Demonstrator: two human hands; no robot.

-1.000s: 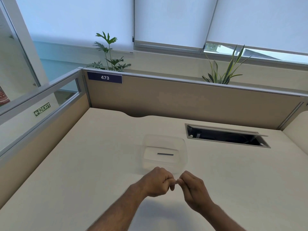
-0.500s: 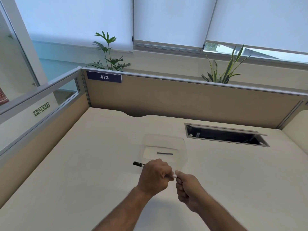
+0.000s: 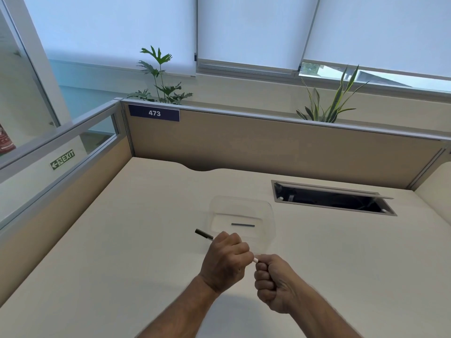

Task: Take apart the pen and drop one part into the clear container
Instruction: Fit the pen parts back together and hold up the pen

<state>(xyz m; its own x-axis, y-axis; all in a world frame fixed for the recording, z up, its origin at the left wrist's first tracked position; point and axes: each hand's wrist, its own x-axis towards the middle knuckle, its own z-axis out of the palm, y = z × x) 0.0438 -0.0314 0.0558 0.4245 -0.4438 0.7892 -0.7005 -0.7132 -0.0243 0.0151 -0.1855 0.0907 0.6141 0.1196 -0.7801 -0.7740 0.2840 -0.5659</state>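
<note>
My left hand (image 3: 225,261) is wrapped around a pen (image 3: 204,234), whose dark end sticks out to the upper left of the fist. A short white end of the pen shows between the two hands, and my right hand (image 3: 274,282) pinches it with the fingers closed. Both hands hover over the desk just in front of the clear container (image 3: 268,211). A thin dark rod-shaped part (image 3: 242,225) lies flat on the container's bottom.
The beige desk (image 3: 122,240) is walled by partitions at the back and left. An open cable slot (image 3: 332,201) sits at the back right. Two plants (image 3: 161,79) stand behind the back partition.
The hands have drawn slightly toward me and the left fist has turned, so the pen's dark end now shows at its upper left. The right hand has dropped lower.
</note>
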